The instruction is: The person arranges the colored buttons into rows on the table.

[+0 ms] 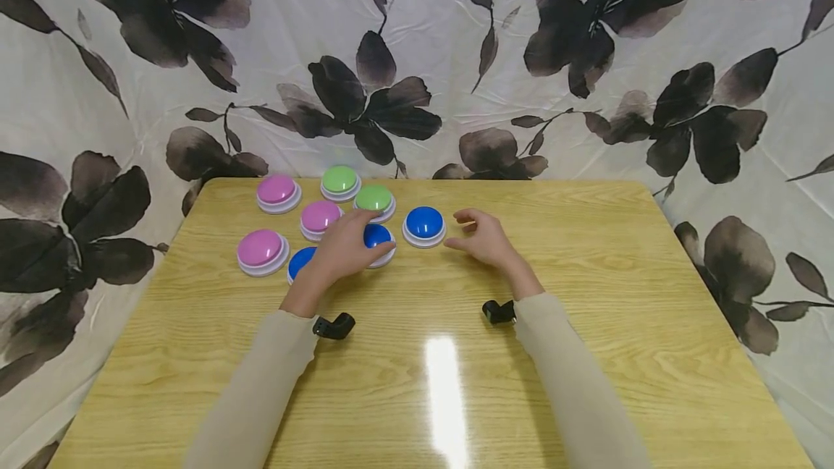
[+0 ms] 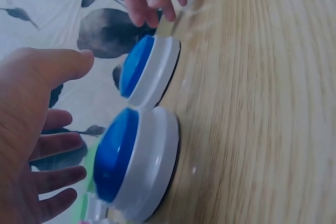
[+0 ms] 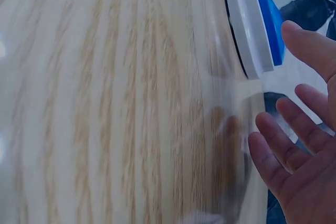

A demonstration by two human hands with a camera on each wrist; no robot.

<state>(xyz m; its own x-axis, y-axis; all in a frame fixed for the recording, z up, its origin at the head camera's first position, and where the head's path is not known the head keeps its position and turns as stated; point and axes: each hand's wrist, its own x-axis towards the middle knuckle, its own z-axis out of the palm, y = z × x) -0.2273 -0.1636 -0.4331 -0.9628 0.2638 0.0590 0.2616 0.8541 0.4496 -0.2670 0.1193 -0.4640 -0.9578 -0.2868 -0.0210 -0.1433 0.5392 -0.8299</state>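
Observation:
My left hand (image 1: 342, 246) hovers over the group of round push buttons, its thumb and fingers spread apart and holding nothing. Closest to it is a blue push button (image 1: 379, 237) with a white base, partly hidden by the hand in the head view. In the left wrist view a gap shows between my fingers (image 2: 58, 145) and that blue dome (image 2: 116, 153). Another blue push button (image 1: 425, 223) stands farther right, between both hands. Just right of it, my right hand (image 1: 487, 239) is held with fingers loosely bent and apart, gripping nothing. The right wrist view shows its thumb near the blue dome (image 3: 272, 27).
Pink push buttons (image 1: 259, 248) stand at the left of the wooden table (image 1: 586, 353), with green ones (image 1: 339, 179) toward its back edge. A third blue button (image 1: 301, 262) is partly covered by the left wrist. Behind hangs a floral cloth (image 1: 456, 121).

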